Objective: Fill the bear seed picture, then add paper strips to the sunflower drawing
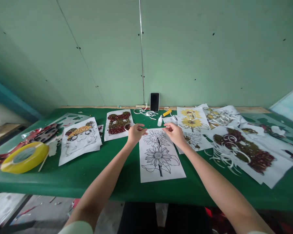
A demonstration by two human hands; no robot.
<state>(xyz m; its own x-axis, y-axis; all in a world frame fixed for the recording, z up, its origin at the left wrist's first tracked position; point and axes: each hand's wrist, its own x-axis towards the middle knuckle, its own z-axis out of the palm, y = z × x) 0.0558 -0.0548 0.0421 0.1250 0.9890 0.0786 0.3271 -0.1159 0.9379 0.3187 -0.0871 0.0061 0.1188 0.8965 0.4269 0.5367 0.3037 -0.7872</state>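
Head view shows 2 bare hands at the top edge of a white sheet (151, 174) printed with 2 large outlined flowers on a stem. That sheet lies on the green table (75, 178), in front of the person. The left hand (136, 131) is at its top left corner, thumb and fingertips drawn close together; the right hand (175, 132) is at the top right corner, its fingers bent toward the thumb. Whether either pinches the paper edge or a thin strip there cannot be told. A thin pale loop (125, 127) shows beside the left hand, over a bear picture (119, 124). Beyond the hands stand a white bottle (159, 121) and an upright phone (154, 101). A yellow-flower sheet (191, 123) lies near the right hand, with curled white strips (224, 157) farther right. A yellow tape roll (42, 152) rests at far left.
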